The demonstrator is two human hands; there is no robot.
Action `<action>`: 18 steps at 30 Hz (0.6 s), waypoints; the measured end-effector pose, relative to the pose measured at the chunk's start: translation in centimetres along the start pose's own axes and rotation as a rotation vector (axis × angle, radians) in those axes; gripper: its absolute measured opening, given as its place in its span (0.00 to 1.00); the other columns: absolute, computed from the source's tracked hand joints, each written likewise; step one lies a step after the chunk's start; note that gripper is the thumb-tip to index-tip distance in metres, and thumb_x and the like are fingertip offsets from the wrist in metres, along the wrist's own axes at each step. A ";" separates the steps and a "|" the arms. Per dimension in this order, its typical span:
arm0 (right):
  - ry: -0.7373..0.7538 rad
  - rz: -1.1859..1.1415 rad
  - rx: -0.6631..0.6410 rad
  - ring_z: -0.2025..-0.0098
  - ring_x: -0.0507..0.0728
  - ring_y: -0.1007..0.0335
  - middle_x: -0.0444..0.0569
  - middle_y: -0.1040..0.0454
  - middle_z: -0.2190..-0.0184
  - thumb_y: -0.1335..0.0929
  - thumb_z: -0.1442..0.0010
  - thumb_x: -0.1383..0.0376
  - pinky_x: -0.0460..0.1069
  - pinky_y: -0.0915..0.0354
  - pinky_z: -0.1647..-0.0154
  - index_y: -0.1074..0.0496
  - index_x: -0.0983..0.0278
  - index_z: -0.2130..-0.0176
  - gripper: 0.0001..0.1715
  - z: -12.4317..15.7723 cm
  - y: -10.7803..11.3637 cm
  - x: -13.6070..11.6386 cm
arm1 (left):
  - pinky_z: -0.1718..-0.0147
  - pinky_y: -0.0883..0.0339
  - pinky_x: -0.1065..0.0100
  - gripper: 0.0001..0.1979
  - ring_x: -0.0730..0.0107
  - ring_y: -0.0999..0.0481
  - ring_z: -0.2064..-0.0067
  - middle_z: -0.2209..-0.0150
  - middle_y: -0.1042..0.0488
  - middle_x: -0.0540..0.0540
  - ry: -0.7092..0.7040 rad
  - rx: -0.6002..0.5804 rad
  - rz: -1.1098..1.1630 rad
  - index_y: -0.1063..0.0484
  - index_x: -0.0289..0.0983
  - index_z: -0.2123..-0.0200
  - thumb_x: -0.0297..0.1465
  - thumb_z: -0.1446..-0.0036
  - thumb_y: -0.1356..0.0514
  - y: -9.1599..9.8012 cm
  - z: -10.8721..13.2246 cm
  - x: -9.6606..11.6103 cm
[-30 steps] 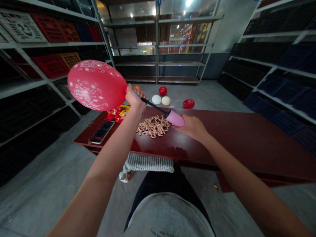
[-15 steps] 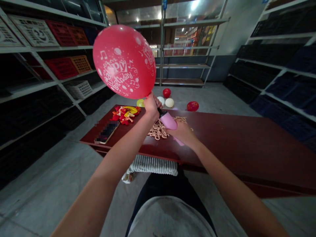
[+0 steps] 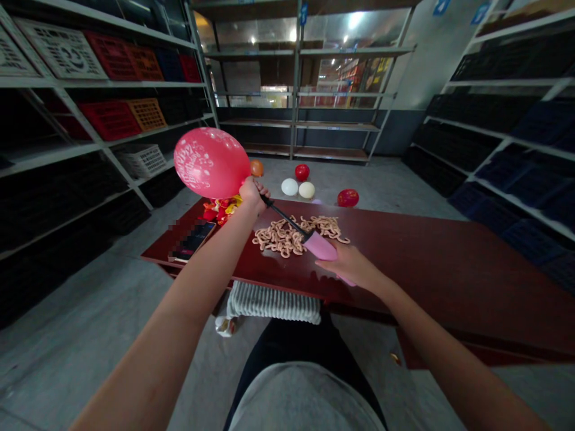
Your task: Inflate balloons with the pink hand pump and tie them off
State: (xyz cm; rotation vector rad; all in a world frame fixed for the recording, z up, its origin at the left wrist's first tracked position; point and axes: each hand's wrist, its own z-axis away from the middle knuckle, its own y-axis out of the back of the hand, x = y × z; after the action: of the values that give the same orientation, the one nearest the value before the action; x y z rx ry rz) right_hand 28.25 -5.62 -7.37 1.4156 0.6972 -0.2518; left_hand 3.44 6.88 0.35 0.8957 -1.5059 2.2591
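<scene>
A red balloon [image 3: 211, 163] with white "Happy Birthday" print is inflated at the far left of the table. My left hand [image 3: 252, 193] is closed around its neck, where the black nozzle end of a hand pump meets it. The pink balloon pump [image 3: 321, 246] has its black rod drawn out between my hands. My right hand [image 3: 345, 263] grips the pink body, low over the table. Beneath the rod lies a pile of beige curled pieces [image 3: 283, 238]. Limp red and yellow balloons [image 3: 220, 211] are partly hidden behind my left wrist.
The dark red table [image 3: 431, 257] spans the view. A phone [image 3: 195, 240] lies at its left end. Several inflated balloons, including a white one [image 3: 290, 187] and a red one [image 3: 348, 197], rest on the floor beyond. Shelves with crates [image 3: 112, 120] stand around; a grey striped cloth [image 3: 274, 302] is below the edge.
My hands have moved apart, drawing the pump's rod out of the pink body. The right hand went right and down; the left hand and balloon went left, and the balloon sits lower and looks smaller.
</scene>
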 end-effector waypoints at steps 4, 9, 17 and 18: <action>0.008 0.131 0.008 0.61 0.66 0.20 0.53 0.18 0.61 0.30 0.44 0.48 0.55 0.29 0.65 0.28 0.57 0.47 0.28 0.1 0.7 0.4 | 0.87 0.57 0.74 0.18 0.79 0.54 0.88 0.86 0.55 0.58 -0.038 -0.010 0.057 0.52 0.39 0.80 0.24 0.41 0.48 0.5 -0.4 0.5; 0.061 0.211 0.072 0.56 0.67 0.21 0.56 0.19 0.57 0.32 0.43 0.46 0.54 0.29 0.62 0.28 0.59 0.48 0.29 0.0 1.4 0.0 | 0.86 0.57 0.74 0.19 0.79 0.53 0.88 0.86 0.56 0.58 -0.104 -0.010 0.135 0.53 0.38 0.80 0.27 0.37 0.49 0.6 0.6 0.5; 0.021 0.430 0.170 0.58 0.70 0.21 0.57 0.19 0.57 0.32 0.44 0.47 0.57 0.30 0.61 0.31 0.61 0.44 0.34 -0.6 2.9 -1.8 | 0.85 0.56 0.72 0.22 0.80 0.52 0.87 0.86 0.54 0.57 -0.266 -0.089 0.194 0.52 0.38 0.79 0.33 0.32 0.48 -1.2 5.1 -0.8; 0.044 0.432 0.193 0.58 0.69 0.21 0.56 0.19 0.56 0.32 0.44 0.47 0.57 0.31 0.62 0.32 0.60 0.43 0.34 -0.7 3.0 -2.2 | 0.85 0.56 0.71 0.23 0.80 0.53 0.87 0.86 0.54 0.57 -0.265 -0.107 0.201 0.52 0.38 0.79 0.33 0.32 0.48 -1.4 5.9 -1.4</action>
State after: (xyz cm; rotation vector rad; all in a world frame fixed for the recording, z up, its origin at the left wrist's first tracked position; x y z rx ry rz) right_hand 27.98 -4.98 -3.66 1.7211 0.3943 0.0535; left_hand 7.27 2.30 2.04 1.0907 -1.8896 2.2373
